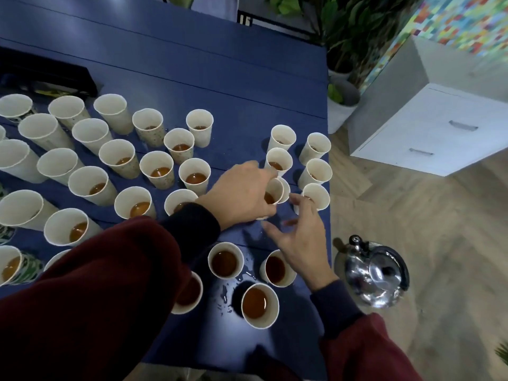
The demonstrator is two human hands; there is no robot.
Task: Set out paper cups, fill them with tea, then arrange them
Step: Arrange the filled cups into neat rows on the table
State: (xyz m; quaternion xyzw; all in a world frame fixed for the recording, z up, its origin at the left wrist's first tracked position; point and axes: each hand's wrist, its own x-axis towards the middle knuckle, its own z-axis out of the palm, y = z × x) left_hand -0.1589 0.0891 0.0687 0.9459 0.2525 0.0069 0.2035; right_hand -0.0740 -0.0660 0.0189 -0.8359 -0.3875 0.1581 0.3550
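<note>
Hands meet over the right end of the blue surface [220,86]. At the far left stands a crowd of paper cups [90,185], most showing tea, though the farthest are too angled to tell. Across their near side lies the left sleeve [123,265], low over a filled cup [178,200] — a drag of the cuff could tip it. Spilled drops [226,294] shine on the surface, so a cup set down there might slide. The left hand [242,195] grips one tea cup [275,191] round its wall; whether it is lifted or resting I cannot tell. Squeezing the soft paper too hard would likely slop tea over the rim. The right hand [299,240] hovers just beside it, fingers spread, holding nothing — a careless sweep could knock the edge cup [316,195] off towards the floor, where a steel kettle [376,273] stands.
</note>
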